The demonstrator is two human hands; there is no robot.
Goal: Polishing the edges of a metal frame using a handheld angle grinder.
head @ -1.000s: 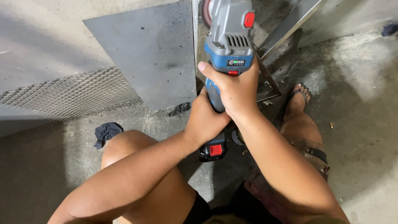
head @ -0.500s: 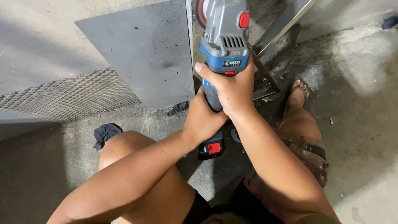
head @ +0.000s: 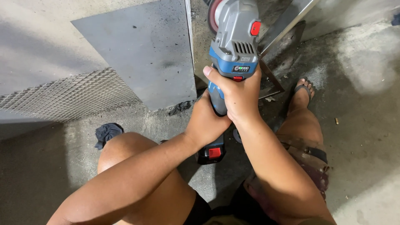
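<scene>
1. The right hand (head: 239,93) is wrapped around the upper body of a cordless angle grinder (head: 233,50), fingers curled over the blue band just below the grey motor housing.
2. The left hand (head: 206,121) is closed around the grinder's handle lower down, directly under the right hand and touching it; its fingers are hidden behind the tool.
3. The grinder points away from the person, its reddish disc (head: 214,14) at the top edge of the view and partly cut off by the frame, so where the disc meets metal cannot be seen.
4. The battery pack (head: 211,153), black with a red button, shows below the left wrist; the handle between it and the hands is covered.
5. Left of the tool leans a flat grey steel sheet (head: 141,54), and beside that a panel of expanded metal mesh (head: 71,98), cut off at the left edge.
6. Right of the tool a bright angled metal bar (head: 287,21) runs to the top edge; the dark piece under it is hard to make out.
7. A dark rag (head: 107,133) lies on the concrete floor (head: 366,125) near the left knee.
8. The right foot wears a sandal (head: 303,89); the other foot is out of sight.
</scene>
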